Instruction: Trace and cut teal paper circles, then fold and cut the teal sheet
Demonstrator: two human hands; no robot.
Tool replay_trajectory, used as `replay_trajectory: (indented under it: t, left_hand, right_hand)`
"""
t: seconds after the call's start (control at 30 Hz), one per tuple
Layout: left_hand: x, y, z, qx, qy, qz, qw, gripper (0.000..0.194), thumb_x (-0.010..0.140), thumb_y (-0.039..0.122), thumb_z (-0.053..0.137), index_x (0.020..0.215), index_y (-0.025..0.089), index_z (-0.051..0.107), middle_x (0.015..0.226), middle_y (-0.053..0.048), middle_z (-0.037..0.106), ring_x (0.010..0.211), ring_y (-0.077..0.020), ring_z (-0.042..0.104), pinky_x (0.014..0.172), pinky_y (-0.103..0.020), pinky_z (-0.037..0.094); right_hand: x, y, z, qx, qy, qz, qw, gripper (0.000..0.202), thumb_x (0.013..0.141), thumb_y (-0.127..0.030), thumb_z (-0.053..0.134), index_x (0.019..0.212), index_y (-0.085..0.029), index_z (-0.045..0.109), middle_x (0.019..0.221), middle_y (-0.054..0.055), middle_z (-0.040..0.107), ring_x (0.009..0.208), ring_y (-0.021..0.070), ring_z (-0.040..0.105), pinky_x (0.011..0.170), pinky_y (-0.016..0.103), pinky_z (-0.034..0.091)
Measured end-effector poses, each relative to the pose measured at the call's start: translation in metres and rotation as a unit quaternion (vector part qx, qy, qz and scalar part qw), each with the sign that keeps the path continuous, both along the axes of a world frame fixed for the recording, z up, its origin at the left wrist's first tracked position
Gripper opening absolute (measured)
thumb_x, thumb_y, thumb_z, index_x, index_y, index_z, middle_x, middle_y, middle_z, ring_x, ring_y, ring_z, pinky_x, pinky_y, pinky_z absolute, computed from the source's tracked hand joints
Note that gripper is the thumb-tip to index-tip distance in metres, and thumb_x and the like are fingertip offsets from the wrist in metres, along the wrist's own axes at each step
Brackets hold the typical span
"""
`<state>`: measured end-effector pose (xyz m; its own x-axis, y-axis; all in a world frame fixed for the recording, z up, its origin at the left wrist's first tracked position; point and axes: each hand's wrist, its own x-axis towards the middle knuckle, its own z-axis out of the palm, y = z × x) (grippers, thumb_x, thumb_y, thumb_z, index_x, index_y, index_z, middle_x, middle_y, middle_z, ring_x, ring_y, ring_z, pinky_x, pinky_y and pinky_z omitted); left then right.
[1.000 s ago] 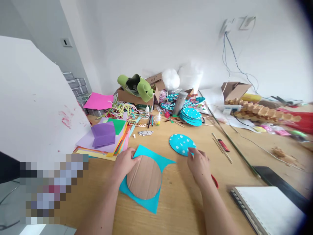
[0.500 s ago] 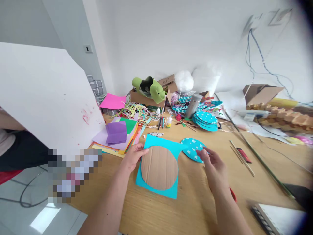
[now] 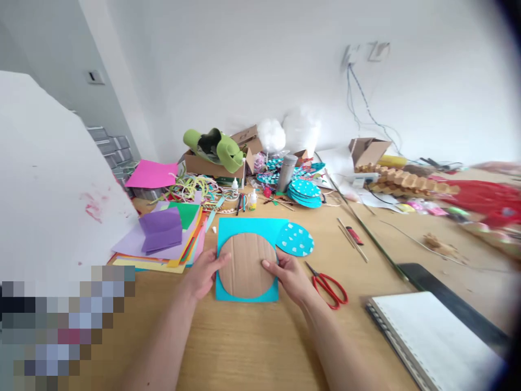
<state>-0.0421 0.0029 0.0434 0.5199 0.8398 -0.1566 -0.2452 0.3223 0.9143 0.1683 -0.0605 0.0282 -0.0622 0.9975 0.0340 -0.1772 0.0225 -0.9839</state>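
A round cardboard disc (image 3: pixel 248 266) lies over a bright blue paper sheet (image 3: pixel 228 225), whose corners show around it. At the left edge, my left hand (image 3: pixel 207 271) grips disc and sheet together, thumb on top and fingers behind. My right hand (image 3: pixel 290 274) pinches the right edge in the same way, its thumb on the cardboard. Just behind the right hand, a blue disc with white spots (image 3: pixel 296 239) rests on the table, partly beside the sheet. Red-handled scissors (image 3: pixel 328 288) lie to the right of my right wrist.
Stacked coloured papers (image 3: pixel 163 231) are at the left, near a large white board (image 3: pixel 57 179). A spiral notebook (image 3: pixel 435 331) sits front right. Thin sticks, a red cutter (image 3: pixel 354 235) and a long green stem (image 3: pixel 366 228) lie right. Spotted discs (image 3: pixel 305 193) and a flask (image 3: pixel 286 174) stand behind.
My right hand has come from above the spotted disc to the right edge of the cardboard and blue sheet. The sheet now sits straighter. The view has swung right, showing the scissors.
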Motion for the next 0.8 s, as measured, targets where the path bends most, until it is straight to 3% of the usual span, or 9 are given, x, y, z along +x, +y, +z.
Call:
replay_trajectory:
  t: [0.07, 0.13, 0.23, 0.3, 0.4, 0.5, 0.67, 0.8]
  left_hand:
    - [0.000, -0.002, -0.002, -0.004, 0.017, -0.036, 0.999, 0.049, 0.066, 0.039, 0.080, 0.106, 0.013, 0.069, 0.104, -0.013, 0.074, 0.103, -0.0302, 0.066, 0.088, -0.041, 0.052]
    - [0.000, 0.000, -0.003, -0.001, 0.027, -0.013, 1.000, 0.050, 0.065, 0.039, 0.081, 0.105, 0.013, 0.070, 0.104, -0.013, 0.074, 0.104, -0.0308, 0.066, 0.090, -0.042, 0.052]
    - [-0.003, 0.007, -0.003, -0.003, 0.030, 0.081, 0.996, 0.054, 0.059, 0.039, 0.084, 0.105, 0.015, 0.070, 0.104, -0.012, 0.074, 0.107, -0.0317, 0.065, 0.091, -0.043, 0.052]
    - [-0.005, 0.010, -0.002, -0.012, 0.025, 0.135, 0.991, 0.056, 0.054, 0.038, 0.085, 0.103, 0.016, 0.070, 0.104, -0.011, 0.074, 0.108, -0.0323, 0.064, 0.091, -0.043, 0.053]
    - [-0.007, 0.013, 0.000, -0.028, 0.010, 0.171, 0.985, 0.053, 0.052, 0.037, 0.086, 0.100, 0.018, 0.070, 0.101, -0.009, 0.075, 0.107, -0.0318, 0.065, 0.089, -0.042, 0.054]
    - [-0.008, 0.012, 0.002, -0.041, -0.028, 0.194, 0.980, 0.051, 0.052, 0.033, 0.087, 0.098, 0.018, 0.070, 0.098, -0.008, 0.075, 0.104, -0.0310, 0.066, 0.089, -0.043, 0.054]
    - [-0.007, 0.010, 0.002, -0.055, -0.097, 0.194, 0.975, 0.047, 0.051, 0.026, 0.089, 0.094, 0.017, 0.072, 0.094, -0.008, 0.076, 0.102, -0.0298, 0.066, 0.091, -0.043, 0.052]
    - [-0.008, 0.011, 0.000, -0.057, -0.143, 0.174, 0.973, 0.044, 0.055, 0.024, 0.087, 0.095, 0.017, 0.072, 0.095, -0.007, 0.076, 0.101, -0.0298, 0.067, 0.093, -0.045, 0.051]
  right_hand:
    - [0.004, 0.000, 0.005, 0.019, -0.053, 0.015, 0.998, 0.046, 0.080, -0.053, 0.065, 0.109, -0.016, 0.067, 0.094, 0.006, 0.073, 0.089, 0.0216, 0.067, 0.077, 0.032, 0.052]
    - [0.014, -0.002, 0.013, 0.005, -0.214, -0.002, 0.977, 0.043, 0.089, -0.052, 0.053, 0.109, -0.017, 0.067, 0.092, 0.005, 0.073, 0.083, 0.0188, 0.068, 0.071, 0.029, 0.052]
    - [0.037, -0.008, 0.027, -0.071, -0.471, -0.116, 0.872, 0.034, 0.097, -0.037, 0.040, 0.109, -0.018, 0.066, 0.091, 0.006, 0.073, 0.079, 0.0175, 0.069, 0.069, 0.027, 0.050]
    - [0.052, -0.016, 0.033, -0.120, -0.550, -0.179, 0.807, 0.025, 0.094, -0.023, 0.044, 0.103, -0.015, 0.067, 0.094, 0.012, 0.072, 0.086, 0.0227, 0.069, 0.074, 0.031, 0.049]
    - [0.068, -0.031, 0.033, -0.179, -0.612, -0.200, 0.744, 0.019, 0.086, -0.010, 0.050, 0.092, -0.011, 0.068, 0.097, 0.021, 0.070, 0.095, 0.0301, 0.067, 0.078, 0.037, 0.046]
    - [0.073, -0.042, 0.024, -0.221, -0.651, -0.192, 0.700, 0.021, 0.082, -0.004, 0.050, 0.091, -0.010, 0.068, 0.100, 0.023, 0.068, 0.098, 0.0299, 0.067, 0.080, 0.036, 0.046]
    - [0.076, -0.049, 0.014, -0.231, -0.678, -0.175, 0.676, 0.022, 0.082, -0.006, 0.048, 0.090, -0.008, 0.068, 0.101, 0.024, 0.068, 0.099, 0.0310, 0.065, 0.079, 0.036, 0.045]
    - [0.077, -0.039, 0.023, -0.198, -0.651, -0.161, 0.715, 0.017, 0.080, -0.018, 0.052, 0.077, -0.010, 0.068, 0.085, 0.020, 0.070, 0.084, 0.0310, 0.068, 0.066, 0.033, 0.045]
